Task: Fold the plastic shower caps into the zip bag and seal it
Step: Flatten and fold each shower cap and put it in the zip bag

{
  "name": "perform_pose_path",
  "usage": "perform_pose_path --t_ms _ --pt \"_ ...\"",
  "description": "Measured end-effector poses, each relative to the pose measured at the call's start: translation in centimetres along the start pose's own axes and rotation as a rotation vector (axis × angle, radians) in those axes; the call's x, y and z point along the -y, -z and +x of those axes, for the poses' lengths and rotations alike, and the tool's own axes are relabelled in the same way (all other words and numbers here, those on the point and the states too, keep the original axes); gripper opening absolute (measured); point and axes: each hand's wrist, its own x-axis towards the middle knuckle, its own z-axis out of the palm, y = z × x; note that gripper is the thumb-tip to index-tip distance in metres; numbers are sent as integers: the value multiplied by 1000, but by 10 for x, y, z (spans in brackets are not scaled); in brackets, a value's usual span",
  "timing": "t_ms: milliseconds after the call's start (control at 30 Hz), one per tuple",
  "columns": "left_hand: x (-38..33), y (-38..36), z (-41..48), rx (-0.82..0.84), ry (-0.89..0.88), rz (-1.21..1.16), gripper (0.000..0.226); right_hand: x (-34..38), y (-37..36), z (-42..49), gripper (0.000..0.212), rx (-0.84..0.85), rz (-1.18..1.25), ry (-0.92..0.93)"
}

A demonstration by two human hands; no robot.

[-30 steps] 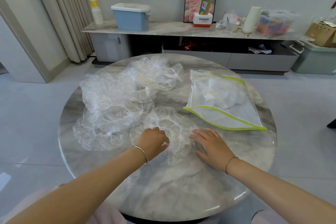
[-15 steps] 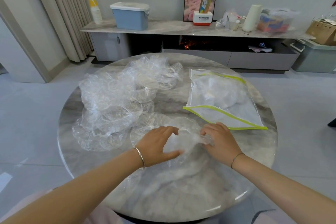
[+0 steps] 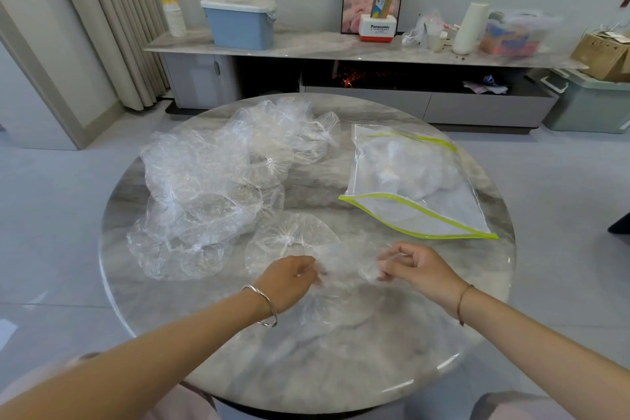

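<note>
A white and red box (image 3: 377, 28) on the far shelf reads "Panasonic". Half a second ago both hands pressed the clear crinkly shower cap (image 3: 341, 269) together; now the left hand (image 3: 289, 278) and right hand (image 3: 417, 268) each pinch an edge, stretching it above the round marble bench (image 3: 341, 368), near the green-edged zip bag (image 3: 414, 187)

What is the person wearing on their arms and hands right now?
Both forearms are bare, with no sleeves or gloves. The left hand has a thin silver bangle at the wrist. The right hand has a thin dark cord bracelet at its wrist. No rings are visible.
</note>
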Motion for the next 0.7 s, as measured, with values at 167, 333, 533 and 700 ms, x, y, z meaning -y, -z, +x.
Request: perform_pose_path --t_ms 167,333,533,700 --pt "3 -1 4 -51 123 48 21 -13 -5 11 9 -130 30 -178" --pt "1 0 6 -259 -21 461 33 -25 -7 19 17 -159 -243 -148" --pt "8 -14 11 -133 -642 858 50 -28 -16 16 31 -361 -1020 634" --pt "15 -20 10 145 -357 864 94 -48 -31 10 91 38 -1221 477"
